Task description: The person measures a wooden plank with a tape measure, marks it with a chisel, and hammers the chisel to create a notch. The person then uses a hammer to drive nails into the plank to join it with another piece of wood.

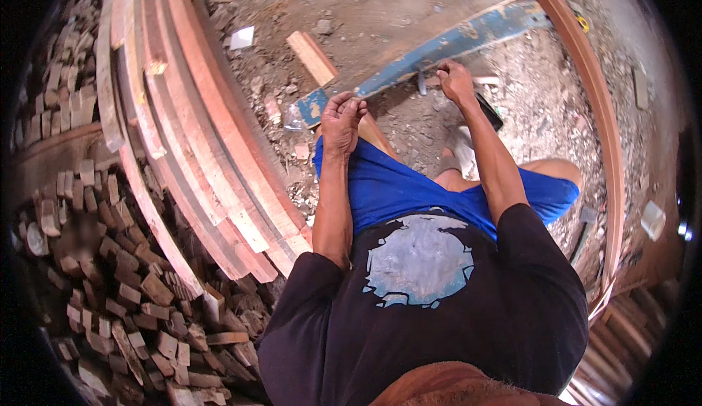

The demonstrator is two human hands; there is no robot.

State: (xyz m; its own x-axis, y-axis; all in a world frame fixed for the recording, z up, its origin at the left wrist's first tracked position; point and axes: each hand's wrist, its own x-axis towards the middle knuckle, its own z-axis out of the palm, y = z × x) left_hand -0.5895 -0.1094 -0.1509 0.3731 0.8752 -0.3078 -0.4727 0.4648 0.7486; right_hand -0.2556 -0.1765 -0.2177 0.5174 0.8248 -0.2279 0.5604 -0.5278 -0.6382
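A long wooden plank with worn blue paint (453, 40) lies slanted across my lap, running from near my left knee up to the upper right. My left hand (342, 117) pinches its near end with the fingers closed on the edge. My right hand (455, 80) rests on the plank's middle, fingers curled over something small and dark that I cannot make out. I am seated, in blue shorts and a black shirt.
A stack of long reddish boards (190, 128) leans along my left. Below it lies a pile of short wood offcuts (110, 274). A short loose block (313, 58) sits on the rubble-strewn dirt ground. A curved reddish board (599, 128) edges the right side.
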